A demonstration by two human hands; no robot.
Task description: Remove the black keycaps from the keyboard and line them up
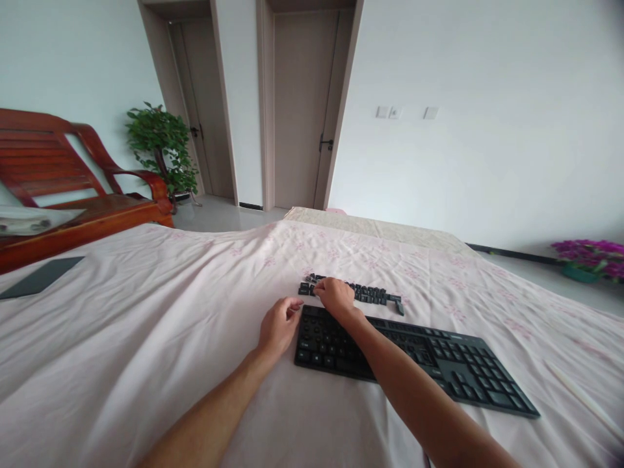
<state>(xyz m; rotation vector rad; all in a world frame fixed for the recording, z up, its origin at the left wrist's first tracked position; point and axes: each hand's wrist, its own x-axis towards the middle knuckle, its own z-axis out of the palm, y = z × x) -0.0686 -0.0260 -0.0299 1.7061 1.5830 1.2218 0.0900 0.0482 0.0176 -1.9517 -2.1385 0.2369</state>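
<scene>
A black keyboard (pixel 458 364) lies at a slant on the cloth, with many keycaps gone from its left part. Just beyond it, loose black keycaps (pixel 375 294) are laid out in rows. My right hand (pixel 336 296) reaches across the keyboard to the left end of these rows, its fingers closed around a keycap among them. Beside the keyboard's upper left corner is my left hand (pixel 279 323), thumb and fingers drawn together; whatever they may hold is hidden. My right forearm covers part of the keyboard.
A pale pink flowered cloth (pixel 219 292) covers the surface in wrinkles. A dark flat panel (pixel 41 277) lies at far left, and a thin white stick (pixel 585 400) at right. Behind stand a wooden bench (pixel 53 162), a leafy plant (pixel 163 146) and purple flowers (pixel 587 253).
</scene>
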